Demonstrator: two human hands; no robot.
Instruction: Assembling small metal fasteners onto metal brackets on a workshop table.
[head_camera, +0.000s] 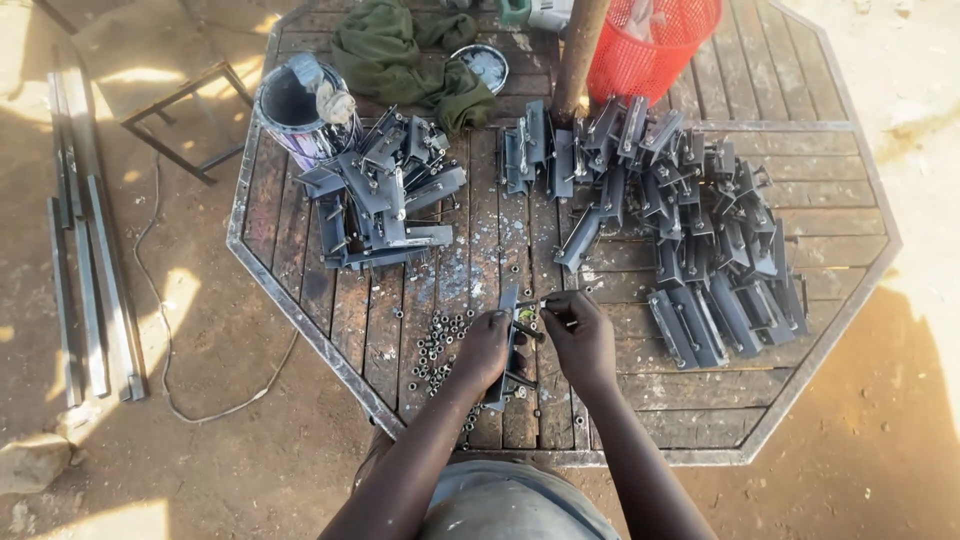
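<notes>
Gripping metal bracket (508, 345) between both hands, nuts (440, 350) beside

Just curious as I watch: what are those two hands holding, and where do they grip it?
Both hold one grey metal bracket. The left hand grips its middle; the right hand pinches a small part at its top end.

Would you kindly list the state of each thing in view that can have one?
Left hand: closed around the metal bracket, holding it upright off the table.
Right hand: fingers pinched at the bracket's top.
Paint bucket: open, no lid.
Red basket: upright, something pale inside.
Green cloth: crumpled.
Nuts: scattered loose.
Left bracket pile: heaped.
Right bracket pile: spread out.
</notes>
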